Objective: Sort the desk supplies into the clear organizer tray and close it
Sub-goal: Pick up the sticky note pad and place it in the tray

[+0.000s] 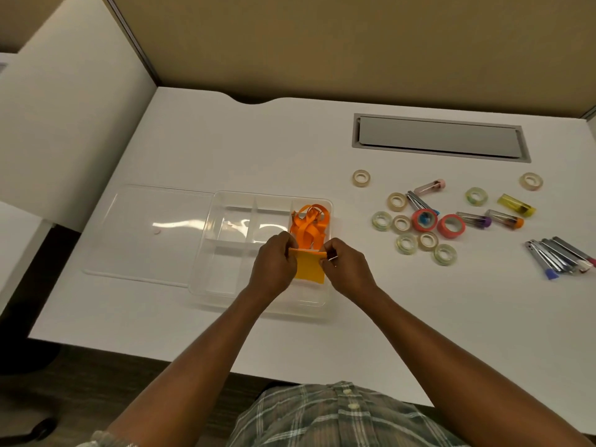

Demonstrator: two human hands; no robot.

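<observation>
1. A white desk (200, 150) fills the frame, backed by a tan partition along the top and a grey cable hatch (440, 137) at upper right.
2. The clear tray (225, 201) sits at centre, its lid (142, 227) lying flat to its left, touching or slightly tucked under the tray's edge; I cannot tell which.
3. The left hand (274, 266) and the right hand (346, 267) are both curled closed, pinching opposite top corners of a yellow-orange pad (308, 267) just over the tray's right column.
4. An orange ribbon (308, 225) is bundled in the upper part of that same column, right behind the pad.
5. To place the pad well, I'd lower it level and flat into the free lower part of the column, keeping it off the ribbon loops so nothing stands proud of the rim and blocks the lid.
6. Release both corners together; dropping one side first would probably tilt the pad against the divider.
7. Rolls of tape (403, 222), small tubes (504, 218) and metal-handled tools (559, 254) lie loose at right of the frame, well apart from the tray, so most of the sorting looks undone.
</observation>
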